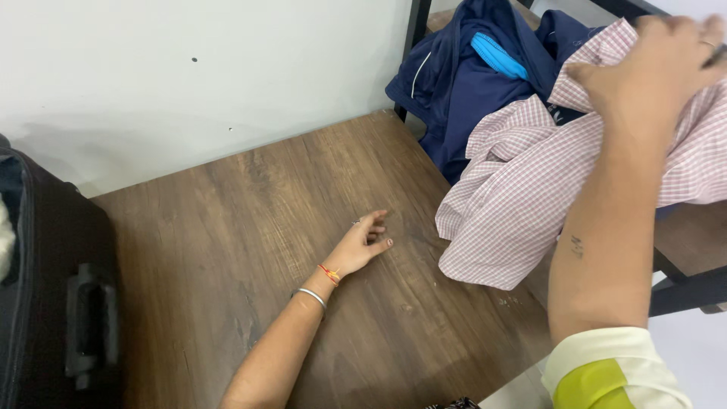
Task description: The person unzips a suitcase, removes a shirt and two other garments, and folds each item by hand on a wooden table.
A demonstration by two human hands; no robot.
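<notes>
My right hand (660,70) is raised at the upper right and grips a pink-and-white checked shirt (522,189), which hangs down in folds onto the brown wooden table (227,250). Behind the shirt lies a dark blue jacket (462,83) with a light blue band. My left hand (365,244) rests on the middle of the table, fingers loosely curled with nothing in them, a short way left of the shirt's hem. A silver bangle and a red thread are on that wrist.
A black suitcase (53,295) with a handle stands at the table's left edge. A pale wall (189,68) runs behind the table. A black metal frame (415,38) rises at the back right, and a dark bar (689,291) crosses lower right.
</notes>
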